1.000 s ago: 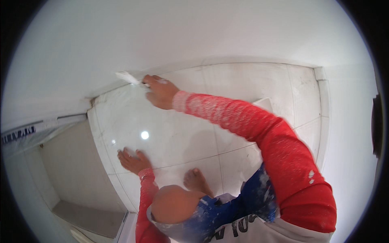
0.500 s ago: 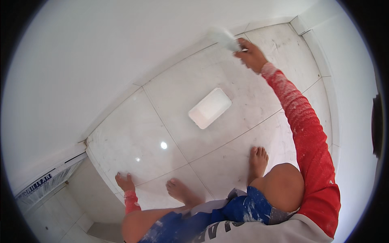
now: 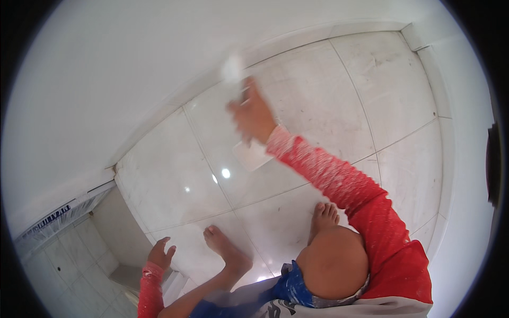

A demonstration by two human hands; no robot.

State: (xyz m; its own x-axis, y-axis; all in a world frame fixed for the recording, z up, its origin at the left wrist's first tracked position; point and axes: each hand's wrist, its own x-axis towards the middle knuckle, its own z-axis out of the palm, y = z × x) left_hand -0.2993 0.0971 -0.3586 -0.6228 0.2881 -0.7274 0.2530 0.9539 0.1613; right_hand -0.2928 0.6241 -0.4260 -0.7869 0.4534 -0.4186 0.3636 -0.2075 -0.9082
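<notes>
My right hand (image 3: 254,111) is closed round the handle of a white-headed hand tool (image 3: 231,69), smeared by motion, so its exact kind cannot be made out. The tool's head is at the foot of the white wall (image 3: 132,69), whether touching it I cannot tell. Beneath my right hand and forearm a shallow white tray (image 3: 252,156) lies on the floor, partly hidden. My left hand (image 3: 161,253) hangs low at the left, beside my bent leg, empty, with thumb and fingers apart.
Pale, smudged floor tiles (image 3: 318,79) run along the wall's skirting (image 3: 297,40). A second wall (image 3: 466,85) stands at the right. At the lower left, a framed edge with a dark printed strip (image 3: 53,216) borders a recess. My bare feet (image 3: 225,246) stand on the tiles.
My right hand has swept left along the wall base with the tool, and its arm now covers part of the tray. My left hand has moved slightly lower.
</notes>
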